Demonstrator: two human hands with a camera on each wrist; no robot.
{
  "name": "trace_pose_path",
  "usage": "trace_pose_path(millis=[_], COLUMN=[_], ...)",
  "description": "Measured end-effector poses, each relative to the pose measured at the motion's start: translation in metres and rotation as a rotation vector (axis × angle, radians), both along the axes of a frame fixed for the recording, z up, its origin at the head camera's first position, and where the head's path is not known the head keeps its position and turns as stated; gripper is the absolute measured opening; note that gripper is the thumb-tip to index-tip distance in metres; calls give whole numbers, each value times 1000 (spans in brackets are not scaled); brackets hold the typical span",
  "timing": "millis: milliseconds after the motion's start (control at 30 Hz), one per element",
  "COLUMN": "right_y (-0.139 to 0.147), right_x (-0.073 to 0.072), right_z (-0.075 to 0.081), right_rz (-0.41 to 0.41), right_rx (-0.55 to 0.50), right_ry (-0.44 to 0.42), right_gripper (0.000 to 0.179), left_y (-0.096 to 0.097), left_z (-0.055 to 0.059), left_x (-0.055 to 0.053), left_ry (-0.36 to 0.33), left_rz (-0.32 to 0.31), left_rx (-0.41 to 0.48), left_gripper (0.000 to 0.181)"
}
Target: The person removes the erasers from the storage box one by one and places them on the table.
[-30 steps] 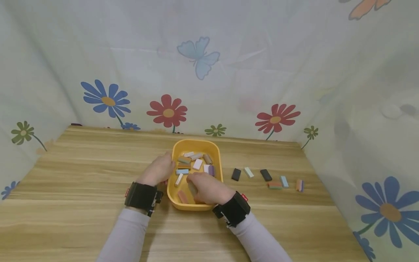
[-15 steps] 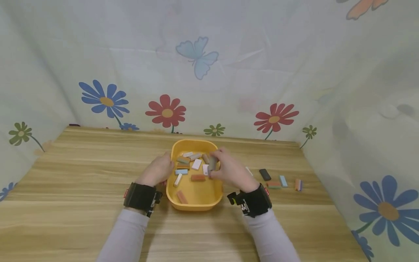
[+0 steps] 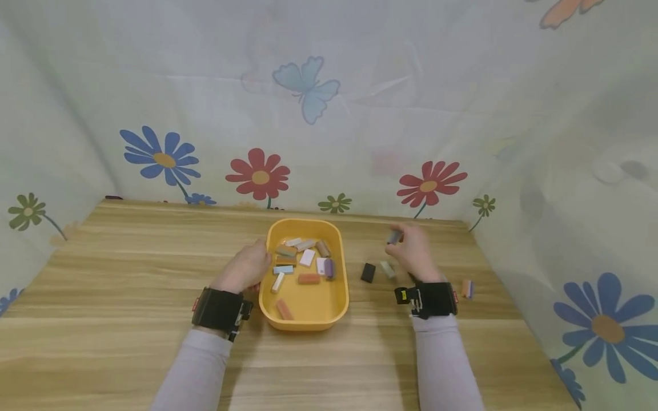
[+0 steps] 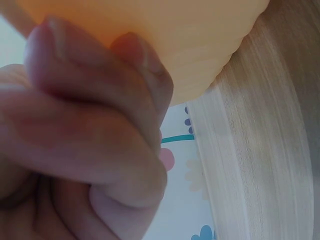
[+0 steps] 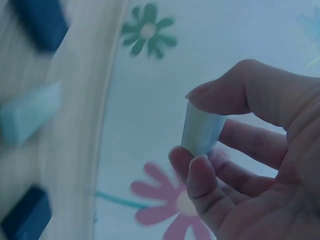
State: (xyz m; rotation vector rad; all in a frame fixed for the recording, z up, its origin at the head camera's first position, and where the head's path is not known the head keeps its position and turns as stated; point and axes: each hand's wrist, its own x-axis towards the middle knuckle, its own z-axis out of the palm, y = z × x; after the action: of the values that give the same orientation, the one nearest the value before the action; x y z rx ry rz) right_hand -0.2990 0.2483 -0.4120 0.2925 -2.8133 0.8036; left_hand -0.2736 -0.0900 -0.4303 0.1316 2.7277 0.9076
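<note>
My left hand (image 3: 245,266) grips the left wall of a yellow plastic tray (image 3: 304,325); in the left wrist view its curled fingers (image 4: 100,145) lie against the yellow wall (image 4: 210,40). My right hand (image 3: 415,254) is in the air over the table, right of the tray. Between thumb and fingertips it pinches a small pale grey eraser (image 5: 202,132), also seen from above (image 3: 394,237). Several block-shaped erasers lie in the tray, among them an orange one (image 3: 309,279), a light blue one (image 3: 283,269) and a purple one (image 3: 329,269).
A black eraser (image 3: 368,273), a pale green one (image 3: 388,269) and a striped one (image 3: 466,289) lie on the wooden table (image 3: 128,308) to the right. My right hand and wrist strap cover others. A flower-printed curtain (image 3: 360,114) encloses the back and sides.
My right hand has lifted the pale grey eraser out of the tray and carried it right, over the table. My left hand has stayed on the tray's left side.
</note>
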Motion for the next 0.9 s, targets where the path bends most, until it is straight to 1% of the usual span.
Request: trace_pose_path(millis=[67, 200, 300, 467, 567, 733, 900], right_y=[13, 29, 32, 30, 28, 27, 28], right_x=[-3, -7, -10, -15, -18, -21, -20], right_z=[-7, -20, -30, -45, -50, -52, -53], right_rz=[-44, -129, -166, -182, -183, -173, -124], right_rx=[2, 38, 48, 68, 87, 112, 162], right_ry=[6, -18, -68, -127, -122, -135, -153], right_gripper=[44, 41, 39, 38, 37, 36, 34], left_y=[0, 0, -1, -1, 0, 0, 1], left_z=[0, 1, 2, 0, 0, -1, 0], left_x=[0, 1, 1, 1, 0, 0, 0], left_ry=[-3, -13, -14, -12, -7, -15, -26], left_rz=[-4, -5, -6, -3, -3, 4, 19], left_rx=[-6, -7, -2, 3, -1, -10, -17], left_gripper=[29, 29, 29, 29, 29, 27, 27])
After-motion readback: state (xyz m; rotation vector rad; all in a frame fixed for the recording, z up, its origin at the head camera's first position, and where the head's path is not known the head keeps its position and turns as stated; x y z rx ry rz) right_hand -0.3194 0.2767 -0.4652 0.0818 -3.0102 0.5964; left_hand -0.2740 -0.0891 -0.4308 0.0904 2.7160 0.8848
